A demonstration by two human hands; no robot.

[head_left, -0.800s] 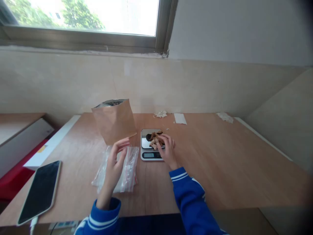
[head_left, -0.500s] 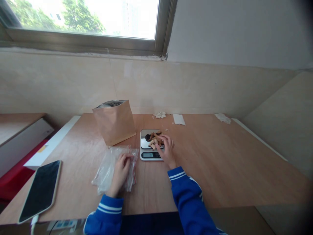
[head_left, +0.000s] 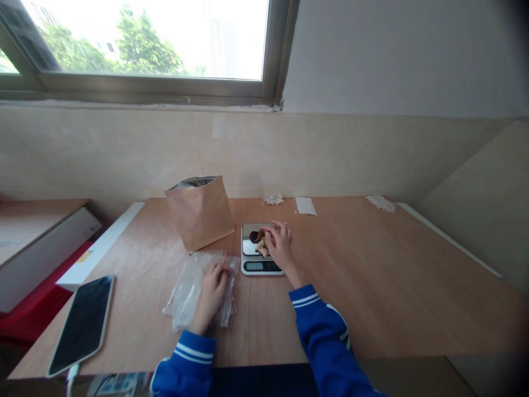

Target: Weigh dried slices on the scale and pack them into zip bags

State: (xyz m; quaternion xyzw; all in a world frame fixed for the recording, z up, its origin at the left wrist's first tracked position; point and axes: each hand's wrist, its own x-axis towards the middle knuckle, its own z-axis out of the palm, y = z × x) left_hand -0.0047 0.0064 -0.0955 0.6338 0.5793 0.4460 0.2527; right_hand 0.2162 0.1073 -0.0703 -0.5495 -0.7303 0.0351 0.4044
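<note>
Wooden table (head_left: 372,286) spanning the view under a window (head_left: 140,38), bearing everything below; brown paper bag (head_left: 200,212) upright and open-topped toward the back, just left of the scale; dark phone (head_left: 82,324) face up near the left front corner, cable at its lower end, well apart from the rest; stack of clear zip bags (head_left: 192,286) flat on the wood in front of the paper bag, just left of the scale; small digital kitchen scale (head_left: 250,242) with shiny platform and lit display at its near edge, carrying a heap of brown dried pieces (head_left: 260,245); right hand (head_left: 279,245) in blue sleeve lying over that heap, fingers curled down among the pieces, grip on any one piece impossible to tell; left hand (head_left: 212,286) resting on the zip bags, fingers bent and pressing the plastic, thumb side near the red seal strip; scraps of white paper (head_left: 305,205) along the far edge
</note>
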